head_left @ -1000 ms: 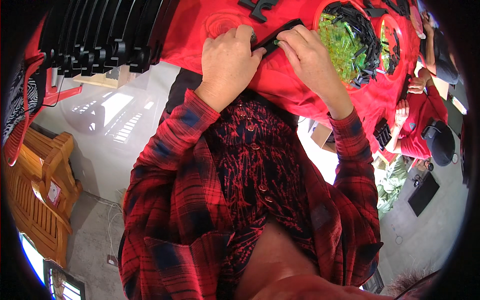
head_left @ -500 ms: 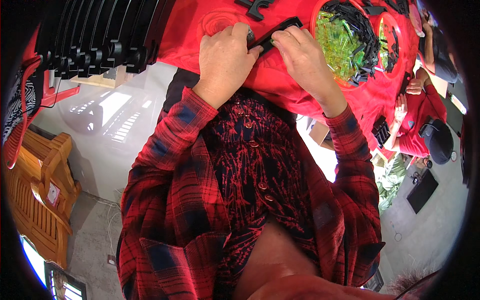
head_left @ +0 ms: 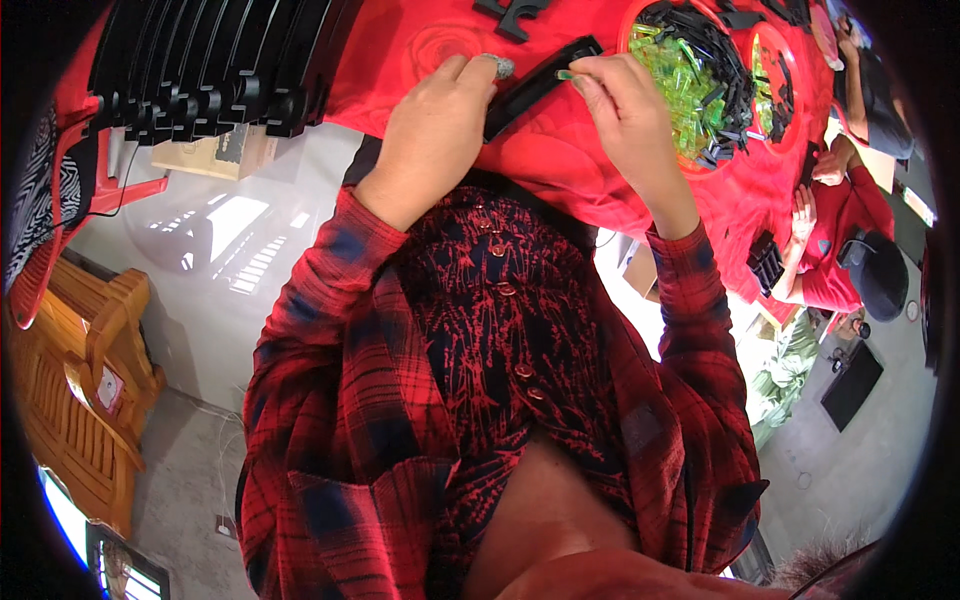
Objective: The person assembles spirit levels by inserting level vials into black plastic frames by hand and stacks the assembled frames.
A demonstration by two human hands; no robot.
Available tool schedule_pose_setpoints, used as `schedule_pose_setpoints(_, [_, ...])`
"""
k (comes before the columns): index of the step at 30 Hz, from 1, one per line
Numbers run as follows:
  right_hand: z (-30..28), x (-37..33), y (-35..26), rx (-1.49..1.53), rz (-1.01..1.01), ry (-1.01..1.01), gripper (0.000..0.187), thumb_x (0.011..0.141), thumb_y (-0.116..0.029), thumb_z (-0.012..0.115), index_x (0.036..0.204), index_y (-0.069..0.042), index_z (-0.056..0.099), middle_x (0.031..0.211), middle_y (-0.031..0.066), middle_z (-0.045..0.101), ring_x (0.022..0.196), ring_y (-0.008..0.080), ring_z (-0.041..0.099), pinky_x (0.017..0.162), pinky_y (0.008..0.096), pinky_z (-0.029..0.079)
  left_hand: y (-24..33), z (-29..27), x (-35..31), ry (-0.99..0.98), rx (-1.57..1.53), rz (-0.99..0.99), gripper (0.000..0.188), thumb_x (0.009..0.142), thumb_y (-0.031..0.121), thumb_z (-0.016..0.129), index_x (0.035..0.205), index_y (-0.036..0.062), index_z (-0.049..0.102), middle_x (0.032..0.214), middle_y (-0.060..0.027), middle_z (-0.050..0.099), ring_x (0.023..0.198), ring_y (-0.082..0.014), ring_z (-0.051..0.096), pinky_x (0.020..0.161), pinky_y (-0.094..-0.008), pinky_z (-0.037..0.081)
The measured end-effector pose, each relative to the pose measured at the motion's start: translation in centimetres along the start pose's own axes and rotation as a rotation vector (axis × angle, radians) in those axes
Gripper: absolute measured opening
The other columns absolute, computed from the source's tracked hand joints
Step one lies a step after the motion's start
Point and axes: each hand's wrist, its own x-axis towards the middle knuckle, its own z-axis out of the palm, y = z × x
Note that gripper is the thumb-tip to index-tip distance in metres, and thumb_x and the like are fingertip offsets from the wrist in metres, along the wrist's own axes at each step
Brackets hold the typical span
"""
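My left hand is closed around the near end of a long black plastic bar, which slants away to the right over the red cloth. Something grey and rough shows at its fingertips; I cannot make out what it is. Beside the bar, my right hand pinches a small green plastic piece between thumb and fingertips, just over the bar's right side. Close by on the right stands a round red-rimmed basket of yellow-green clear pieces and small black pieces.
Long black curved parts hang in a row at the left. A black bracket lies beyond the bar. Another red-rimmed container is at the right, near people in red and black clothing. A wooden chair stands lower left.
The right hand has lifted slightly off the bar, and the green piece now shows in its fingers. My left hand has shifted a little left and its thumb is now hidden.
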Motion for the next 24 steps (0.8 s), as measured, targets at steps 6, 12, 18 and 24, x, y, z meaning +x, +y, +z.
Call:
schedule_pose_setpoints(6, [-0.9,-2.2,-0.6,0.225,0.279,0.172,0.010,0.092,-0.003,0.065,0.102,-0.003,0.067,0.084,0.0086,0.060,0.074,0.0209,0.060,0.067,0.0330,0.049,0.3,-1.6,2.4,-0.145,0.271,0.555,0.051,0.087,0.007,0.055,0.133,0.0267,0.062,0.142,-0.0066,0.051,0.123,-0.0306,0.051,0.104,-0.0406,0.043])
schedule_pose_setpoints(12, [-1.8,-4.3,-0.7,0.425,0.482,0.367,0.012,0.095,-0.005,0.065,0.107,-0.002,0.068,0.091,0.0049,0.060,0.068,0.0093,0.057,0.061,0.0233,0.051,0.4,-0.5,3.7,-0.253,0.322,0.651,0.049,0.084,0.005,0.057,0.129,0.0245,0.063,0.148,-0.0019,0.047,0.132,-0.0295,0.046,0.111,-0.0433,0.038])
schedule_pose_setpoints(18, [-3.2,-5.6,-0.6,0.556,0.579,0.518,0.015,0.097,-0.007,0.063,0.110,-0.002,0.067,0.090,0.0009,0.060,0.069,0.0065,0.057,0.062,0.0208,0.051,0.4,1.9,3.2,-0.215,0.291,0.667,0.042,0.083,0.007,0.067,0.123,0.0193,0.064,0.140,-0.0004,0.055,0.133,-0.0247,0.046,0.114,-0.0481,0.034])
schedule_pose_setpoints(24, [-3.4,-5.3,-1.3,0.588,0.589,0.578,0.015,0.097,-0.007,0.065,0.109,0.000,0.067,0.088,0.0001,0.063,0.072,0.0052,0.058,0.066,0.0198,0.050,0.9,2.3,3.1,-0.206,0.310,0.660,0.039,0.085,0.011,0.062,0.124,0.0200,0.064,0.127,-0.0001,0.061,0.130,-0.0223,0.049,0.116,-0.0515,0.029])
